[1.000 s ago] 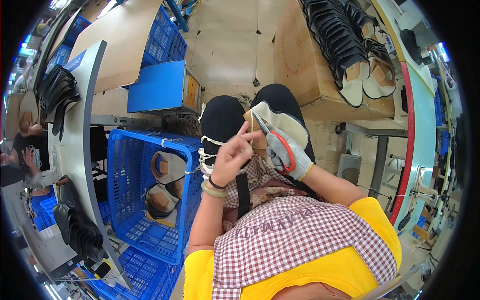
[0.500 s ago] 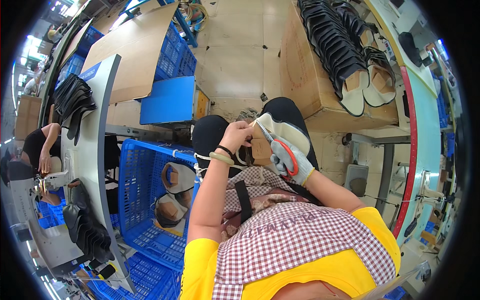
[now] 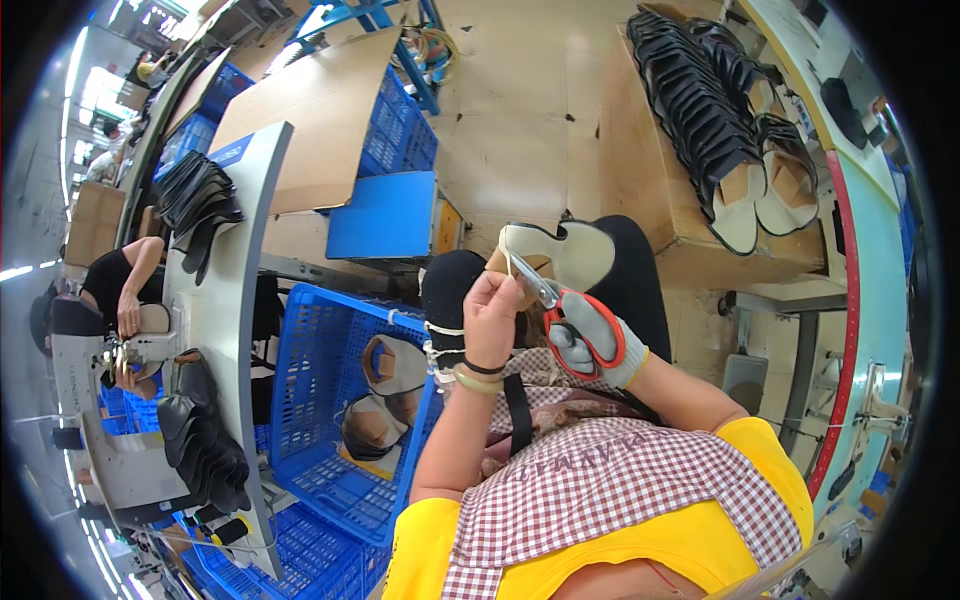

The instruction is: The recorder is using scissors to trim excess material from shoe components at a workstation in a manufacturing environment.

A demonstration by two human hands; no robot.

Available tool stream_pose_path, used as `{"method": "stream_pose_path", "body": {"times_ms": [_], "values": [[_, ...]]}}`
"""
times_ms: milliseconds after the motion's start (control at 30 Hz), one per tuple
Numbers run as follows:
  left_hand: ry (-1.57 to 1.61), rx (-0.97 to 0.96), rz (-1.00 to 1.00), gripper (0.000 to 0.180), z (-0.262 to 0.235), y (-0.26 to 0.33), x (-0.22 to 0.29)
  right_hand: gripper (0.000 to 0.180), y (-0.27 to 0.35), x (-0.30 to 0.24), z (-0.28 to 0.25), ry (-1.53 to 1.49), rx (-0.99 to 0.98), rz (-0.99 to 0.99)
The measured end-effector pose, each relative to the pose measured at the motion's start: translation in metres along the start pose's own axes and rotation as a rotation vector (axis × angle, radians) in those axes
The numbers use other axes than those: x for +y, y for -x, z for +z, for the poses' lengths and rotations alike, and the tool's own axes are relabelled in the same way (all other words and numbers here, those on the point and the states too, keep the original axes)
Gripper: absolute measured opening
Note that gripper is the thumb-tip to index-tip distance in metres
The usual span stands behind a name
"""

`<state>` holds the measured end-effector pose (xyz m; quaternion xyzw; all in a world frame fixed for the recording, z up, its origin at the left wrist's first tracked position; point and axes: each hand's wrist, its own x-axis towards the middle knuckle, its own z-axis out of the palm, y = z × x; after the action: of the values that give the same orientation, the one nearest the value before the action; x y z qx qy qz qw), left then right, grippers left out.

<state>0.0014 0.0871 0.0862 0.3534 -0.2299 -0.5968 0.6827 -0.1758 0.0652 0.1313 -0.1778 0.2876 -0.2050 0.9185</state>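
A cream-lined shoe upper [image 3: 585, 258] with a dark edge lies across my knees. My left hand [image 3: 492, 312], bare, pinches a thin cream strip [image 3: 506, 250] that runs up to the upper's near left edge. In a grey glove, my right hand [image 3: 590, 338] grips red-handled scissors [image 3: 612, 352]. Their metal blades point up and left, with the tips close to the strip. Whether the blades touch it I cannot tell.
At my left stands a blue plastic crate [image 3: 300, 400] with several shoe uppers in it. Stacked black uppers [image 3: 695, 100] rest on a cardboard box [image 3: 650, 190] at the right. Beyond the grey table [image 3: 250, 220], another person's hand [image 3: 130, 315] works at a sewing machine.
My left hand has drawn back toward me, stretching the strip out from the upper. The scissors have shifted with my right hand, and the whole view has swung slightly.
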Motion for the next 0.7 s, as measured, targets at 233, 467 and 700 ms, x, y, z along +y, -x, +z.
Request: {"method": "stream_pose_path", "body": {"times_ms": [233, 467, 700], "values": [[-0.133, 0.028, -0.033, 0.010, 0.010, 0.023, -0.015, 0.036, -0.002, 0.005, -0.006, -0.029, 0.017, -0.026], [-0.129, -0.065, -0.035, 0.010, 0.008, 0.042, -0.052, 0.038, 0.020, 0.006, -0.015, -0.116, 0.083, -0.005], [-0.232, -0.271, -0.195, 0.010, 0.012, 0.060, -0.066, 0.043, 0.060, 0.023, -0.017, -0.206, 0.246, -0.050]]}}
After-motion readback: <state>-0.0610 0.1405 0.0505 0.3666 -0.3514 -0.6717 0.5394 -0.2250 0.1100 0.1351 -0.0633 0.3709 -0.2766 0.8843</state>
